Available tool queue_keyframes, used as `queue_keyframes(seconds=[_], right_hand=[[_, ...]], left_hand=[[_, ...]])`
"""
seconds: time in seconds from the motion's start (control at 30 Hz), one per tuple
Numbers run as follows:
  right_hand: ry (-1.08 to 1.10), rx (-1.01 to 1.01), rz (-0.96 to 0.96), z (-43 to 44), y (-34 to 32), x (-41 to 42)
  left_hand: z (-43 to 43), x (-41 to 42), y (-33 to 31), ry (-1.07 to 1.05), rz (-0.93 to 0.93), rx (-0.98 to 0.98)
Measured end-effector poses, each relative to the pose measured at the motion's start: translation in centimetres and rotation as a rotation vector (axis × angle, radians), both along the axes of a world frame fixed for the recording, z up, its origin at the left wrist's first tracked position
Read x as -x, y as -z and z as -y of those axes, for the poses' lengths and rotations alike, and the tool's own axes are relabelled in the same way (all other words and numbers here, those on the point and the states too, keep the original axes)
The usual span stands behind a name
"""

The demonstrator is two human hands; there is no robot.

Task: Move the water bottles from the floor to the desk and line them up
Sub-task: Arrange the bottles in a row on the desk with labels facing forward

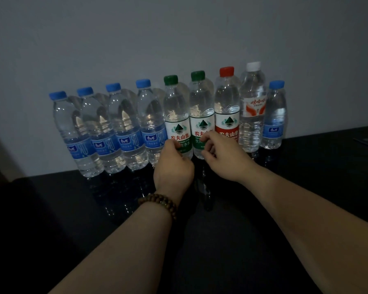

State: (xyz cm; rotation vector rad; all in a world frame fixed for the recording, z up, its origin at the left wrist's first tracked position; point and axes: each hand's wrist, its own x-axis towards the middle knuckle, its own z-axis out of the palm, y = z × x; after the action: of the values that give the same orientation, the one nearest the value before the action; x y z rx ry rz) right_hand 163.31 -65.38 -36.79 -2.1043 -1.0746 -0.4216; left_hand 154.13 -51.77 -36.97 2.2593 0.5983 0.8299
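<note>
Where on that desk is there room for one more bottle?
Bare desk lies right of the small end bottle and in front of the row. The row itself is packed: left hand grips the left green-cap bottle, right hand the right green-cap bottle.

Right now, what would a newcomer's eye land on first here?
A row of nine clear plastic water bottles stands along the grey wall on the glossy black desk. At its middle, the left hand grips one green-capped bottle and the right hand its green-capped neighbour, beside a lone red-capped bottle.
</note>
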Motion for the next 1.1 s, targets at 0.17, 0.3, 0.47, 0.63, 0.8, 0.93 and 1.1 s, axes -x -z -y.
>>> queue_keyframes(seconds=[0.17, 0.3, 0.47, 0.63, 0.8, 0.93, 1.1], right_hand=[[0.013, 0.008, 0.009, 0.2, 0.0, 0.1], [0.029, -0.042, 0.045, 0.3, -0.3, 0.4], [-0.03, 0.053, -0.032, -1.3, -0.9, 1.5], [-0.104, 0.053, -0.105, -3.1, -0.8, 2.6], [-0.157, 0.06, -0.116, -3.3, -0.2, 3.1], [-0.19, 0.059, -0.121, -3.5, 0.4, 3.2], [-0.175, 0.14, -0.163, -3.5, 0.9, 2.9]], left_hand=[[-0.2, 0.1, -0.1, -0.02, 0.044, 0.042], [-0.6, 0.5, -0.8, -0.121, 0.124, 0.148], [-1.4, 1.2, -2.0, -0.154, 0.216, 0.195], [-2.0, 0.9, -1.5, -0.046, 0.23, 0.18], [-2.0, 0.7, -1.2, 0.014, 0.239, 0.227], [-2.4, 1.0, -1.5, -0.121, 0.331, 0.334], [-4.5, 1.8, -2.1, -0.33, 0.442, 0.56]])
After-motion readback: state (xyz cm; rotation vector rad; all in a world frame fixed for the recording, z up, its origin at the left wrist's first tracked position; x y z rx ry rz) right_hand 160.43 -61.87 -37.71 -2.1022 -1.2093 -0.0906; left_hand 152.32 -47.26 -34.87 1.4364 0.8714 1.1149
